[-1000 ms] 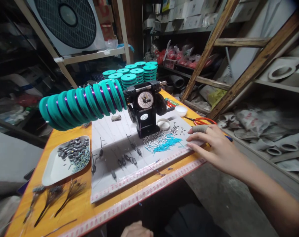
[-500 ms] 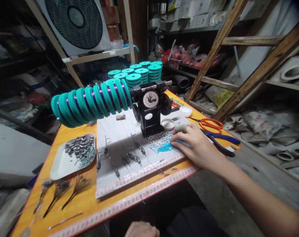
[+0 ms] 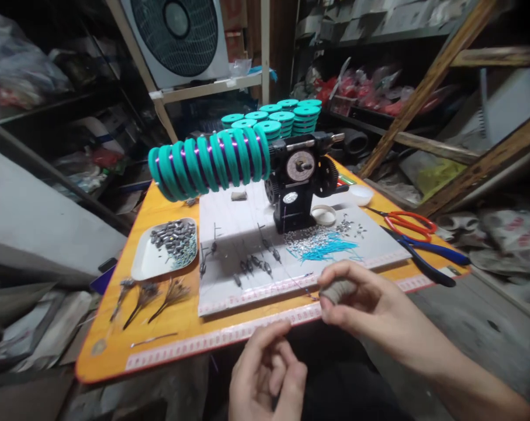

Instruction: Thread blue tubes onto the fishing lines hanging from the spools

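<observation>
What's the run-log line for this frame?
left hand: fingers curled, hold unclear | right hand: one finger wrapped, hold unclear | white board: blue strips near black geared device | blue-handled pliers: on table, untouched

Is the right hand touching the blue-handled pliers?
No, the right hand is apart from the blue-handled pliers, with orange tabletop visible between them.

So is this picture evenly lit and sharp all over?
No. Head view: the orange table is bright, while the upper right corner is nearly black; head view: the purple wire glints between green rings; head view: the wooden ladder is blurred, and the left hand and right hand look slightly soft.
</observation>
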Demonstrator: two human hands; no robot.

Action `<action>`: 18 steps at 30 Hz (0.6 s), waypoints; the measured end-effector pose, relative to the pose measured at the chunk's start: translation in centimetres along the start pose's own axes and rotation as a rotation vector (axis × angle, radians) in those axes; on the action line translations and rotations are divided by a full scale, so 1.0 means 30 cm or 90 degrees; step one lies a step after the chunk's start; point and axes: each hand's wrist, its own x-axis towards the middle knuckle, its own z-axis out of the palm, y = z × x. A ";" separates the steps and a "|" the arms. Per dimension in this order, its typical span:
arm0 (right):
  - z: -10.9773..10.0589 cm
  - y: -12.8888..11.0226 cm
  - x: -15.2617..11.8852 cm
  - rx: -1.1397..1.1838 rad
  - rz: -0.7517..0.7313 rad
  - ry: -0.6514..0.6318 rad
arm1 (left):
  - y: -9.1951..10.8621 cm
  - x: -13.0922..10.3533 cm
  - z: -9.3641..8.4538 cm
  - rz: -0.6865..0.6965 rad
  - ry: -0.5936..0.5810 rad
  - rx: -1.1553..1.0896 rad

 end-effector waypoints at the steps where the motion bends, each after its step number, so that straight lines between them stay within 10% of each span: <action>1: 0.029 0.006 -0.018 0.083 0.058 -0.051 | 0.014 0.010 -0.010 -0.010 -0.034 -0.006; 5: 0.116 0.028 -0.050 0.235 0.194 -0.169 | 0.070 0.046 -0.065 0.037 -0.192 -0.008; 11: 0.176 0.043 -0.045 0.252 0.239 -0.230 | 0.092 0.029 -0.117 0.081 -0.214 0.004; 18: 0.219 0.057 -0.094 0.194 0.088 -0.092 | 0.048 0.004 -0.144 -0.016 0.004 -0.123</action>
